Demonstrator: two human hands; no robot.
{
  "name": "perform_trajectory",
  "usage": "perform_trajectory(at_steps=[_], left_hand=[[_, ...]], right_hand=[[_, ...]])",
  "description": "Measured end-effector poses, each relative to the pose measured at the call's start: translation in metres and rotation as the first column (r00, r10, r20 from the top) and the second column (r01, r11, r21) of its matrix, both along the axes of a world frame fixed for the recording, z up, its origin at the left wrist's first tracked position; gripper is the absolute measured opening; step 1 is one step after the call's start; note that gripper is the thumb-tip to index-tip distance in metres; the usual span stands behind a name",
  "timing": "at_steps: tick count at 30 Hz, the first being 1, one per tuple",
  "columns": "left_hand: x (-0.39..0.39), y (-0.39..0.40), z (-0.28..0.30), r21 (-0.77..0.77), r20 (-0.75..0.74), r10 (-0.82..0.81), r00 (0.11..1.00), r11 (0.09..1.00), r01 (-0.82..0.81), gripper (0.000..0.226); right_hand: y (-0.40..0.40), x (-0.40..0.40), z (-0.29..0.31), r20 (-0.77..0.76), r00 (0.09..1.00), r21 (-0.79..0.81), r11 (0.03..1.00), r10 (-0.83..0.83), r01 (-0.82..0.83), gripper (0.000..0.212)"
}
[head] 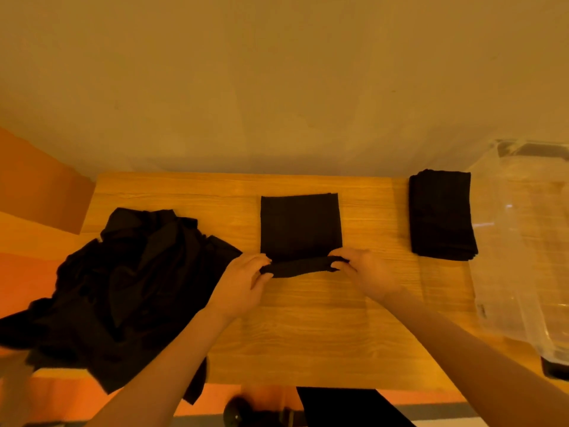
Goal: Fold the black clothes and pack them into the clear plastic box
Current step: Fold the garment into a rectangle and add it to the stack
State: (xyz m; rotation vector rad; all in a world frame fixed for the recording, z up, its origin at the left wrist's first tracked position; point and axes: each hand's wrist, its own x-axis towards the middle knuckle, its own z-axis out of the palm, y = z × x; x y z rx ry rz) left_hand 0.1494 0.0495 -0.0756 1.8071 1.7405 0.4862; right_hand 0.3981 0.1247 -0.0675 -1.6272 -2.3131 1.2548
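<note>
A half-folded black garment (300,226) lies flat at the middle of the wooden table (308,318). Its near edge is lifted into a roll. My left hand (243,282) pinches the left end of that edge and my right hand (363,271) pinches the right end. A heap of unfolded black clothes (132,278) covers the table's left side and hangs over its edge. A stack of folded black clothes (441,214) sits at the back right. The clear plastic box (523,241) stands at the table's right end, next to the stack.
A plain wall rises right behind the table's far edge. The floor to the left and in front is orange. A dark round object (237,411) and a black shape (348,406) sit below the near edge.
</note>
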Motion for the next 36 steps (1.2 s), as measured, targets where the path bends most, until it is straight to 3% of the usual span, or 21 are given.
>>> perform_trajectory(at_steps=[3, 6, 11, 15, 18, 20, 24, 28, 31, 33, 35, 36], left_hand=[[0.01, 0.016, 0.023, -0.16, 0.266, 0.227, 0.937, 0.969, -0.19, 0.022], [0.019, 0.044, 0.028, -0.288, 0.383, 0.398, 0.834, 0.909, -0.301, 0.014], [0.029, 0.088, 0.01, -0.281, 0.317, 0.556, 0.768, 0.829, -0.484, 0.037], [0.033, 0.109, -0.002, -0.238, 0.23, 0.617, 0.752, 0.785, -0.572, 0.033], [0.033, 0.116, -0.013, -0.233, 0.173, 0.677, 0.715, 0.734, -0.638, 0.036], [0.035, 0.117, -0.017, -0.217, 0.142, 0.717, 0.682, 0.695, -0.686, 0.036], [0.041, 0.118, -0.022, -0.153, 0.107, 0.743, 0.661, 0.669, -0.727, 0.031], [0.047, 0.121, -0.02, -0.169, 0.112, 0.818, 0.564, 0.575, -0.801, 0.028], [0.053, 0.117, -0.014, -0.152, 0.098, 0.839, 0.535, 0.544, -0.825, 0.031], [0.056, 0.111, -0.009, -0.011, 0.046, 0.794, 0.606, 0.607, -0.795, 0.027], [0.065, 0.105, -0.01, 0.231, -0.088, 0.655, 0.751, 0.747, -0.624, 0.026], [0.072, 0.102, -0.012, 0.281, -0.158, 0.563, 0.812, 0.813, -0.509, 0.03]], right_hand=[[0.01, -0.006, 0.011, -0.155, 0.955, -0.101, 0.965, -0.254, 0.241, 0.025], [0.029, -0.017, 0.014, -0.254, 0.916, -0.056, 0.95, -0.311, 0.307, 0.016], [0.068, -0.039, 0.0, -0.219, 0.906, -0.044, 0.931, -0.362, 0.361, 0.017], [0.087, -0.048, -0.011, -0.212, 0.883, -0.038, 0.906, -0.42, 0.422, 0.022], [0.092, -0.047, -0.017, -0.3, 0.812, -0.25, 0.863, -0.5, 0.439, 0.038], [0.09, -0.045, -0.021, -0.304, 0.787, -0.306, 0.838, -0.536, 0.452, 0.045], [0.08, -0.047, -0.023, -0.241, 0.779, -0.134, 0.815, -0.579, 0.564, 0.038], [0.068, -0.053, -0.031, -0.283, 0.751, 0.038, 0.776, -0.596, 0.63, 0.038], [0.065, -0.053, -0.035, -0.163, 0.827, 0.234, 0.793, -0.539, 0.563, 0.036], [0.065, -0.052, -0.037, -0.104, 0.896, 0.44, 0.788, -0.432, 0.431, 0.038], [0.064, -0.055, -0.039, -0.062, 0.959, 0.594, 0.762, -0.276, 0.258, 0.042], [0.065, -0.057, -0.04, -0.026, 0.984, 0.623, 0.767, -0.174, 0.152, 0.04]])
